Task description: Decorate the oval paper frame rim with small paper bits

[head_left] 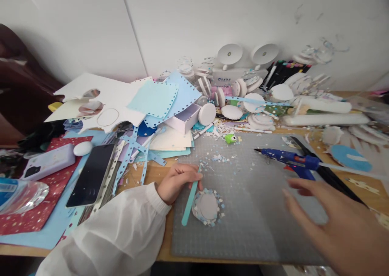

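A narrow turquoise strip [189, 203] is pinched between the thumb and fingers of my left hand [179, 182], slanting down over the grey cutting mat [243, 231]. Just right of the strip lies a round white disc [208, 206] ringed with small blue and white paper bits. My right hand [331, 223], slightly blurred, hovers over the mat's right side with thumb and fingers apart and nothing in them. Beyond it rests a blue glue gun [285, 157], its nozzle pointing left and a glue stick in its back end.
Paper scraps [223, 158] and a small green figure [230, 138] lie on the mat. Blue paper sheets [154, 97], a white box [184, 120] and several white discs crowd the back. A phone [91, 174] and a clear bottle [26, 195] are at left.
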A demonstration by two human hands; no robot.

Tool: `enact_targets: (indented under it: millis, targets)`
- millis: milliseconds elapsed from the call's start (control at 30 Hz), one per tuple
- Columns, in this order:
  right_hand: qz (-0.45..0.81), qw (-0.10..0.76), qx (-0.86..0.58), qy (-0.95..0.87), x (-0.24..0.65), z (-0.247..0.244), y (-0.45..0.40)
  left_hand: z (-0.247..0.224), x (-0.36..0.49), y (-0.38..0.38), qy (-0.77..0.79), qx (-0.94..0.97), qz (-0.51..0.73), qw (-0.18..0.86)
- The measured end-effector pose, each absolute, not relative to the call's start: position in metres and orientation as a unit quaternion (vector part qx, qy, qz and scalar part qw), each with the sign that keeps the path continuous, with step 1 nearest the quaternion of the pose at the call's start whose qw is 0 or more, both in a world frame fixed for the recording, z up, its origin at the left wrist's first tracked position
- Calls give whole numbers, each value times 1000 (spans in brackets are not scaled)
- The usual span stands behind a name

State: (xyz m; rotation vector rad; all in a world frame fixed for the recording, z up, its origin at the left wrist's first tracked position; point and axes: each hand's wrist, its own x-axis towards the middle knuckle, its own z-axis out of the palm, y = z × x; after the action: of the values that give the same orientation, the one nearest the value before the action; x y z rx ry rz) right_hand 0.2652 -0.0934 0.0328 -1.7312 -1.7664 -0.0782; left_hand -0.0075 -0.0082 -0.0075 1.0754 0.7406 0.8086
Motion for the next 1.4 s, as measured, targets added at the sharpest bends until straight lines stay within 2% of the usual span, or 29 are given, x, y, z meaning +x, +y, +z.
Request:
enact_targets:
  millis: [33,167,267,500,667,867,1033,1233,1400]
  targets:
    - [-26,292,-607,-738,252,37,-90,-7,-7,-8,338,477,370,722]
    - [-55,294,-405,-864,197,42,-66,-7,-6,-7,346,438,392,731]
    - [-89,285,-313,-902,169,37,-44,-8,-5,-5,341,397,418,743]
    - [-158,304,-205,-917,155,27,-18,-9,-5,-5,347,407,426,730]
    - [-169,333,-202,-905,161,21,-18,-12,-3,-7,362,428,402,724]
    - [-57,459,-291,-837,191,4,-14,-1,-13,-1,398,572,352,625]
    - [138,604,-441,-649,201,-7,-15,14,-30,7,309,678,163,647]
    - [355,610,-413,-575,198,-15,-16,14,-32,2,319,634,25,704]
    - [414,597,-393,-563,199,-18,-20,13,-27,0,310,616,39,723]
